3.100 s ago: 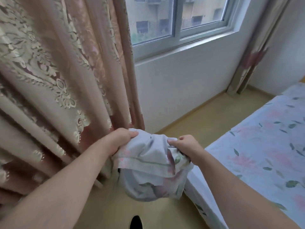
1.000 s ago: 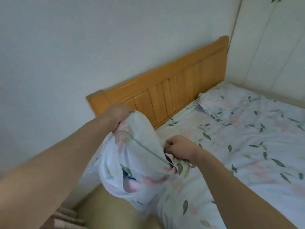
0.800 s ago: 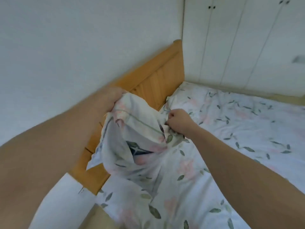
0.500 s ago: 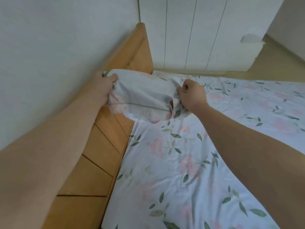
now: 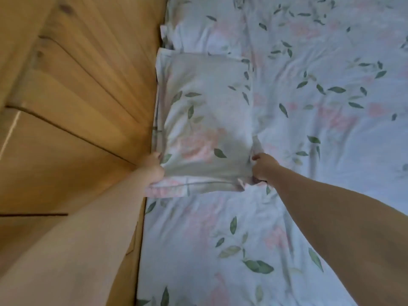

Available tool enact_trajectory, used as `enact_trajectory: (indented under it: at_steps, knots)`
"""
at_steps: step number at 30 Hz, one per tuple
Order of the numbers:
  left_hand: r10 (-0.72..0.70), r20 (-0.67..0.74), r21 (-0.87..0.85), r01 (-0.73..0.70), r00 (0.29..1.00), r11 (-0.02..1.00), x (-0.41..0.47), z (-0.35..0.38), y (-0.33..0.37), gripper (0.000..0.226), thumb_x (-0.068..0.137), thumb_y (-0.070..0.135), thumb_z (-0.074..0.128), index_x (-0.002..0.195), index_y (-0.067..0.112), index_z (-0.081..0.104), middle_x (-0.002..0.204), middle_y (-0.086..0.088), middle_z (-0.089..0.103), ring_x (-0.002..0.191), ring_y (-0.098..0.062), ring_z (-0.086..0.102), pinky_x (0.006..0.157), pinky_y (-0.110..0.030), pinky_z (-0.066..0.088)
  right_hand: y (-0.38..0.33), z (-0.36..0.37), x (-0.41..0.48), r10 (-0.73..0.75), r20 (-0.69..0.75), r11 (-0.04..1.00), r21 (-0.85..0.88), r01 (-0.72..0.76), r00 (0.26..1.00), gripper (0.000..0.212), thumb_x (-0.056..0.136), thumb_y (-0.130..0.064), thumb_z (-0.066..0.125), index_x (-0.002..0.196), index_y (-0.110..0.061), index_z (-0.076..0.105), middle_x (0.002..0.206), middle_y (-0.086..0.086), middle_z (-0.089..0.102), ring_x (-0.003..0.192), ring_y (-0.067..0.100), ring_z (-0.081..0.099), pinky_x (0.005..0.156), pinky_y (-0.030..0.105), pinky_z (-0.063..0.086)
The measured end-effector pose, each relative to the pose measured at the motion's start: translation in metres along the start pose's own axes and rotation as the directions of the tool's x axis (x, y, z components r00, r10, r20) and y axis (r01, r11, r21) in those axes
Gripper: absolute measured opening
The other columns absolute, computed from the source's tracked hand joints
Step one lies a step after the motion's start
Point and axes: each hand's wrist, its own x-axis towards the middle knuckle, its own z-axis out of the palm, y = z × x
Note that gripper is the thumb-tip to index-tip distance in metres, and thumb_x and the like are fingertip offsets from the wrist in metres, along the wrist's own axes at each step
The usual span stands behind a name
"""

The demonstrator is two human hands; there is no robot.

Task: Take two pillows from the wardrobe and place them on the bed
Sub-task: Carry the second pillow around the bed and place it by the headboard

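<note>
A pillow point(image 5: 205, 115) in a pale floral case lies flat on the bed point(image 5: 309, 151), along the wooden headboard. My left hand point(image 5: 153, 165) grips its near left corner beside the headboard. My right hand point(image 5: 263, 165) grips its near right corner. A second floral pillow point(image 5: 198, 29) lies beyond it, further along the headboard, partly cut off by the top of the view. The bed sheet has the same leaf and pink flower print as both pillows.
The wooden headboard point(image 5: 88, 96) fills the left side, right against the pillows. Floral sheet stretches to the right and toward the bottom of the view.
I carried the pillow from beside the window curtain over to the bed and lowered it flat against the headboard. Both hands kept their grip on its near corners throughout.
</note>
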Motion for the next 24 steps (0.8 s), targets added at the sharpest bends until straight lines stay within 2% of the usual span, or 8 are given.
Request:
enact_trajectory:
  at_steps: [3,5,7,9,11,15,18,24]
  knots:
    - [-0.043,0.099,0.255,0.017,0.994,0.967,0.025,0.063,-0.048,0.075,0.088,0.023,0.065,0.156,0.026,0.033,0.142,-0.013,0.058,0.122,-0.036,0.059,0.094,-0.034,0.052,0.064,0.052,0.027,0.113,0.016,0.993,0.021,-0.114,0.993,0.042,0.09,-0.001,0.054,0.13,-0.008,0.063,0.127,0.022,0.063,0.109,0.04,0.066,0.084,0.043,0.06]
    - [-0.084,0.12,0.259,0.05,0.989,0.964,0.02,0.079,-0.065,0.091,0.087,0.029,0.068,0.16,0.037,0.015,0.144,-0.01,0.056,0.12,-0.035,0.061,0.094,-0.037,0.055,0.088,0.066,0.029,0.14,0.021,0.99,-0.026,-0.139,0.99,0.054,0.089,-0.008,0.058,0.141,-0.018,0.054,0.144,0.021,0.051,0.115,0.04,0.062,0.077,0.037,0.059]
    - [-0.126,0.119,0.249,0.093,0.985,0.964,0.011,0.084,-0.074,0.093,0.088,0.023,0.067,0.159,0.04,0.009,0.147,-0.01,0.052,0.12,-0.035,0.061,0.093,-0.039,0.057,0.103,0.069,0.027,0.108,-0.015,0.988,-0.11,-0.109,0.994,0.064,0.086,-0.018,0.066,0.147,-0.023,0.048,0.152,0.018,0.043,0.119,0.041,0.059,0.084,0.037,0.057]
    - [-0.154,0.11,0.265,0.121,0.982,0.957,-0.002,0.082,-0.077,0.091,0.087,0.022,0.066,0.158,0.039,0.012,0.147,-0.011,0.051,0.12,-0.035,0.06,0.091,-0.041,0.058,0.108,0.064,0.018,0.074,-0.047,0.991,-0.106,-0.079,0.996,0.062,0.091,-0.032,0.062,0.15,-0.022,0.044,0.149,0.015,0.05,0.12,0.039,0.059,0.094,0.038,0.052]
    - [-0.153,0.063,0.256,0.132,0.986,0.957,-0.019,0.079,-0.074,0.085,0.086,0.027,0.07,0.156,0.036,0.023,0.144,-0.011,0.054,0.118,-0.035,0.061,0.089,-0.04,0.058,0.109,0.054,0.005,0.058,-0.078,0.992,-0.108,-0.066,0.995,0.053,0.102,-0.037,0.044,0.153,-0.024,0.04,0.142,0.017,0.057,0.114,0.041,0.061,0.082,0.035,0.05]
    - [-0.057,-0.08,0.189,0.072,0.995,0.979,-0.055,0.079,-0.062,0.061,0.087,0.023,0.074,0.144,0.025,0.052,0.141,-0.016,0.056,0.122,-0.036,0.059,0.095,-0.039,0.055,0.107,0.032,-0.025,0.027,-0.162,0.99,-0.131,-0.049,0.986,0.052,0.104,-0.024,0.03,0.154,-0.032,0.036,0.131,0.021,0.06,0.101,0.041,0.062,0.077,0.04,0.053]
    - [-0.085,-0.16,0.155,0.111,0.983,0.982,-0.073,0.078,-0.06,0.059,0.088,0.028,0.073,0.144,0.031,0.054,0.139,-0.015,0.046,0.119,-0.037,0.057,0.095,-0.036,0.053,0.104,0.022,-0.039,-0.017,-0.143,0.986,-0.165,-0.007,0.99,0.061,0.097,-0.011,0.035,0.155,-0.031,0.034,0.13,0.019,0.059,0.094,0.036,0.058,0.074,0.035,0.045]
    - [-0.153,-0.173,0.316,0.202,0.973,0.927,-0.118,0.073,-0.055,0.063,0.088,0.038,0.07,0.146,0.03,0.045,0.132,-0.014,0.044,0.114,-0.038,0.057,0.092,-0.041,0.054,0.112,0.007,-0.075,-0.049,-0.089,0.963,-0.268,0.023,0.995,0.064,0.092,-0.007,0.036,0.151,-0.033,0.035,0.124,0.02,0.058,0.09,0.035,0.058,0.081,0.042,0.057]
